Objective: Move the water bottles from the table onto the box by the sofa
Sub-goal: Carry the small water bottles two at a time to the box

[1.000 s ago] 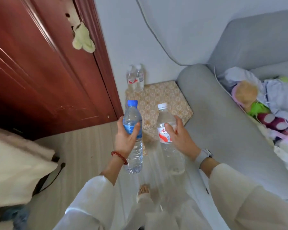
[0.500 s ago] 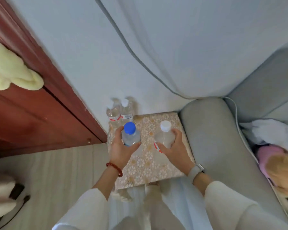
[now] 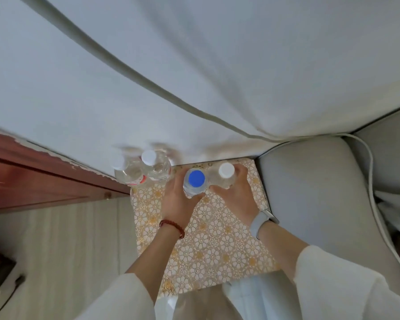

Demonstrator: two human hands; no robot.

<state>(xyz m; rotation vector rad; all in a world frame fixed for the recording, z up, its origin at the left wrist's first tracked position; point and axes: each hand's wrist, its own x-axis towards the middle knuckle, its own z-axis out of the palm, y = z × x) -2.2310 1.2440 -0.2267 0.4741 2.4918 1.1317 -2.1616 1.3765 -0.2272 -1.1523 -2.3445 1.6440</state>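
Seen from above, the left hand (image 3: 174, 202) grips a blue-capped bottle (image 3: 194, 184) and the right hand (image 3: 234, 197) a white-capped bottle (image 3: 223, 176) over the far edge of the floral-topped box (image 3: 208, 245); both should be lowered upright, clear of the two bottles (image 3: 141, 167) standing at left.

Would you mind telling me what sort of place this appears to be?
Most likely a home living room: a grey sofa armrest beside a patterned box, a white curtain overhead, and a red-brown wooden door.

Patterned box (image 3: 208, 245) (floral, gold) bears two white-capped bottles (image 3: 143, 169) at its far-left corner.
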